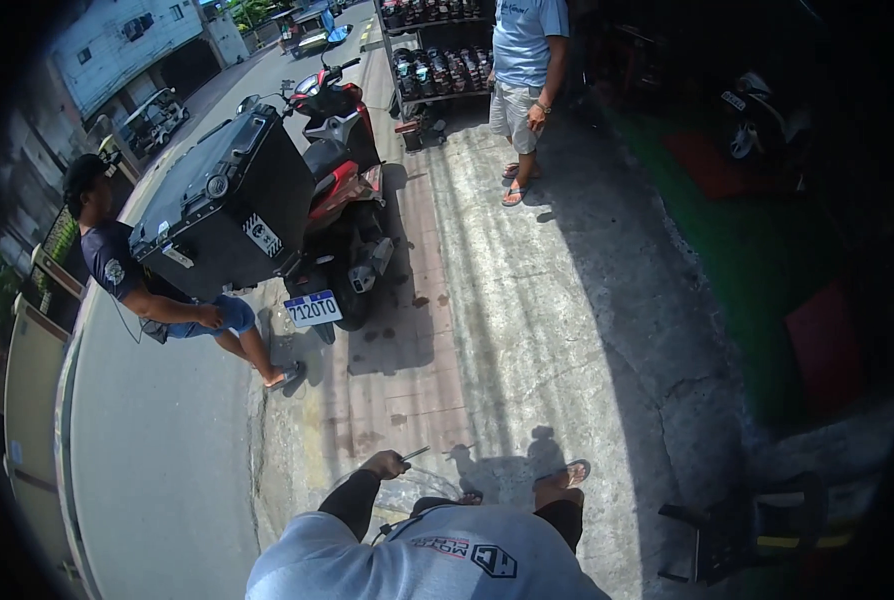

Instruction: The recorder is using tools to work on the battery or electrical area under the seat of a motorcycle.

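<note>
Head view: the left hand grips a thin rod in its fingers, long axis pointing right and slightly forward.

Rod looks metal. Scooter: glossy plastic. Box: smooth, satin, plastic or metal unclear. Ground: rough concrete. Wearer's shirt: matt cloth.

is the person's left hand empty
No, the left hand grips a thin rod, whose end sticks out past the fist toward the picture's right.

You see hard sunlight brightening the concrete, deep shade swallowing the right, fisheye-bent edges and black corners.
</note>
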Action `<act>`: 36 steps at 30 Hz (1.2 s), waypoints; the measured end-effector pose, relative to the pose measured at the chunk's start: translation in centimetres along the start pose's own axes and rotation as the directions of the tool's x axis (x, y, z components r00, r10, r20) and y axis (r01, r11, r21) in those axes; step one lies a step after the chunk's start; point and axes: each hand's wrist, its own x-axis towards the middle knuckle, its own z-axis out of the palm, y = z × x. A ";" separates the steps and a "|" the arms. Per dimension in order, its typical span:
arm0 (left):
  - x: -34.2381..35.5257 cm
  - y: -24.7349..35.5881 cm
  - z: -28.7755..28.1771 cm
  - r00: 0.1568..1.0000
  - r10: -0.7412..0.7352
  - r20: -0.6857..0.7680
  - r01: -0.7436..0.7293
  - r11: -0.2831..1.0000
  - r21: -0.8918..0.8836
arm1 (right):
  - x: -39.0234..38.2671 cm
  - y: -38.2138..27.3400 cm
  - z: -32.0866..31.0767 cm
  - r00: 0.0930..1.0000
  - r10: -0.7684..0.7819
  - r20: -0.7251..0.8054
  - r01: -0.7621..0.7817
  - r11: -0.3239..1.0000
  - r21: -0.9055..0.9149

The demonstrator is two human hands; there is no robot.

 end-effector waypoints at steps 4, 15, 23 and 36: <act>5.0 7.6 -2.2 0.996 -0.023 0.089 0.026 0.999 -0.038 | 11.4 -0.3 -9.5 0.984 -0.159 0.081 0.167 0.979 -0.119; 17.0 37.4 -7.4 0.966 -0.176 0.187 0.225 0.931 -0.289 | 55.9 -17.3 -51.2 0.963 -0.205 -0.178 0.229 0.965 0.128; 29.6 51.2 -6.9 0.827 -0.247 0.505 0.518 0.682 -0.516 | 77.2 -43.2 -67.3 0.932 -0.361 0.029 0.359 0.910 -0.209; 70.1 97.3 -49.7 0.946 -0.074 0.317 0.185 0.923 -0.336 | 97.3 -27.3 -95.4 0.911 -0.284 0.300 0.404 0.766 -0.500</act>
